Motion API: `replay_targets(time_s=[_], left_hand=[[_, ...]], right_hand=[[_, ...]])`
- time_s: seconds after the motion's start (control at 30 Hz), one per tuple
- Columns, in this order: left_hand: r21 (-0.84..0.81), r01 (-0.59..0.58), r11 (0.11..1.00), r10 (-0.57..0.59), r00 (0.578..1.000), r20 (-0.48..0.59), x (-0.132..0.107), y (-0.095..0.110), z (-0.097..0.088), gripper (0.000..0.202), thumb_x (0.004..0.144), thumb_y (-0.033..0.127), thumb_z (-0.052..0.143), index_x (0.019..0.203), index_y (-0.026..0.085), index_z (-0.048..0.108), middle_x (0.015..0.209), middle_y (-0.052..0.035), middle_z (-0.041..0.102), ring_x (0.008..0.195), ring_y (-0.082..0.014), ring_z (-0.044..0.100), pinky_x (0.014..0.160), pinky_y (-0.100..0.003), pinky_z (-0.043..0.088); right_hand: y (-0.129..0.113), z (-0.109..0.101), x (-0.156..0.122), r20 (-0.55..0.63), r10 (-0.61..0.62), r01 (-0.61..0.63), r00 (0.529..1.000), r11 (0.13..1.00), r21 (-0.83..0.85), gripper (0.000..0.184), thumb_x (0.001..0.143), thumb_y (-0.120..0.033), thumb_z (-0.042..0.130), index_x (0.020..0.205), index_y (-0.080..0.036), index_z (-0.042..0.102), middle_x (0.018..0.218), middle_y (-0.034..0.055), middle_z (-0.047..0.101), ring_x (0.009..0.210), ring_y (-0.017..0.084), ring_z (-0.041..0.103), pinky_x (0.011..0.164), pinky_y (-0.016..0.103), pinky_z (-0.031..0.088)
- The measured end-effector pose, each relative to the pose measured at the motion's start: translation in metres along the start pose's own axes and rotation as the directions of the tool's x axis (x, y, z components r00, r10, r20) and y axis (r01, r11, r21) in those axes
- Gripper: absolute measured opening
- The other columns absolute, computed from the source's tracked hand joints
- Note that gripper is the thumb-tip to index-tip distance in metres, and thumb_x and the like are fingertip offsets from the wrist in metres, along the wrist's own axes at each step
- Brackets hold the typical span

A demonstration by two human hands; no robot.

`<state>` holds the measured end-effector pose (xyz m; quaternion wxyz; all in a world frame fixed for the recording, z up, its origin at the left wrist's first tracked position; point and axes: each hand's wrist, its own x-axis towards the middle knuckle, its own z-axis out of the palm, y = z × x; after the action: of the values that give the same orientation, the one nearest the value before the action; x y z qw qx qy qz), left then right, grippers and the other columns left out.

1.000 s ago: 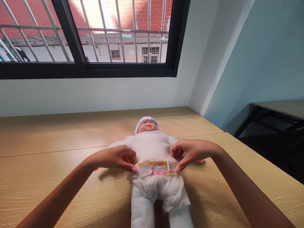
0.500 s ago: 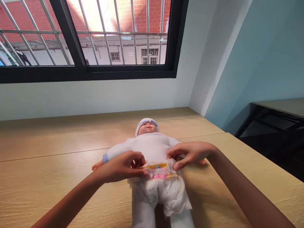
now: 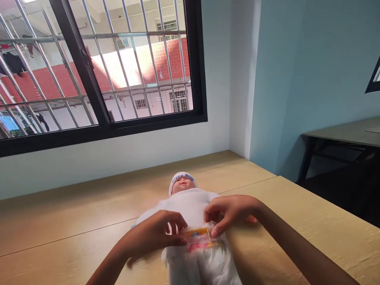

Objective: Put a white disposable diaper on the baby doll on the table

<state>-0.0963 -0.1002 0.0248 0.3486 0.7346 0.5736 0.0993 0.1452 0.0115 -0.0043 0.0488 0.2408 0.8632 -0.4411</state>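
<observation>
A baby doll (image 3: 190,206) in a white outfit lies on its back on a wooden table (image 3: 297,225), its head at the far side. It wears a white cap (image 3: 183,177) with blue lettering. A white diaper (image 3: 202,267) with a colourful printed waistband (image 3: 199,238) covers its hips. My left hand (image 3: 154,233) lies over the diaper's left side, fingertips at the waistband, partly blurred. My right hand (image 3: 228,213) pinches the diaper's right tab at the waist. Between them, the left tab is mostly hidden.
A black-framed barred window (image 3: 103,122) fills the upper left, above the table's far edge. A pale blue wall (image 3: 311,79) rises on the right. Beyond the table's right edge stands a dark-legged table (image 3: 341,132).
Both hands have drawn closer together over the diaper's waistband, and the left tab has gone from view under my left hand. The view has tilted, so the doll sits lower and its legs have left the picture.
</observation>
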Motion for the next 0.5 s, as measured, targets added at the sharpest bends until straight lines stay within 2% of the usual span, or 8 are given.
replay_targets(time_s=[0.13,0.3,0.4,0.5], left_hand=[[0.061,-0.042,0.997,0.039,0.998,0.043,0.008,0.009,-0.005,0.038,0.067,0.038,0.074,0.102,0.026,0.067,0.096,0.0003,0.066,0.087,-0.0194,0.058,0.074,-0.027,0.041],[0.063,-0.12,0.991,0.112,0.986,0.123,0.022,0.003,-0.007,0.037,0.072,0.031,0.069,0.108,0.029,0.062,0.093,0.0028,0.066,0.08,-0.0156,0.057,0.068,-0.025,0.039],[-0.037,-0.172,0.984,0.176,0.965,0.193,0.029,-0.004,-0.007,0.035,0.072,0.027,0.067,0.107,0.026,0.06,0.087,0.0036,0.063,0.078,-0.0137,0.054,0.071,-0.024,0.039],[-0.2,-0.159,0.967,0.199,0.96,0.2,0.036,-0.009,-0.006,0.034,0.07,0.026,0.07,0.102,0.022,0.06,0.08,0.0036,0.058,0.078,-0.0136,0.051,0.072,-0.024,0.04]], right_hand=[[0.001,0.003,0.001,-0.014,-0.015,0.014,1.0,0.999,-0.043,0.054,0.064,-0.054,0.077,0.1,-0.016,0.065,0.083,0.0004,0.058,0.077,0.015,0.052,0.062,0.023,0.038],[0.001,0.006,0.005,0.002,-0.077,0.077,0.997,0.992,-0.098,0.04,0.075,-0.055,0.068,0.09,-0.018,0.066,0.067,-0.0047,0.049,0.063,0.009,0.043,0.052,0.021,0.028],[0.001,0.007,0.006,0.014,-0.101,0.101,0.995,0.991,-0.086,0.037,0.078,-0.054,0.066,0.084,-0.017,0.064,0.064,-0.0054,0.043,0.06,0.008,0.038,0.05,0.021,0.025],[0.001,0.007,0.005,-0.011,-0.099,0.098,0.995,0.994,-0.056,0.038,0.077,-0.054,0.067,0.086,-0.017,0.065,0.072,-0.0033,0.05,0.068,0.01,0.045,0.055,0.021,0.03]])
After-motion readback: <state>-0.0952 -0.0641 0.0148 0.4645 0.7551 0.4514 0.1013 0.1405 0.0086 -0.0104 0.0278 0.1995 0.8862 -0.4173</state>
